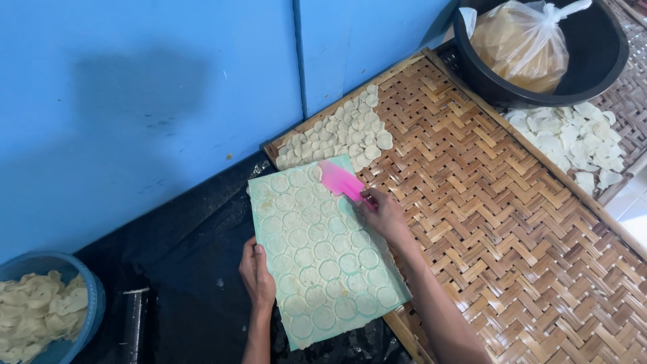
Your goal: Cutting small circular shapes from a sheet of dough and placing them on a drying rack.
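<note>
A single head-worn camera looks steeply down from above the person's own arms, which enter from the bottom edge. It faces a blue wall (148, 101) along the top left and a woven bamboo tray (512, 222) running diagonally to the right. The view sits fairly close, perhaps at a crouching height.

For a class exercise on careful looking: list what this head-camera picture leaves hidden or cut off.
- Right hand: its fingers cover the pink scraper handle.
- Left hand: fingertips hidden under the green board edge.
- Blue basin: cut off by the left and bottom edges.
- Black tub: cut off at the top; the plastic bag clouds its contents.
</note>
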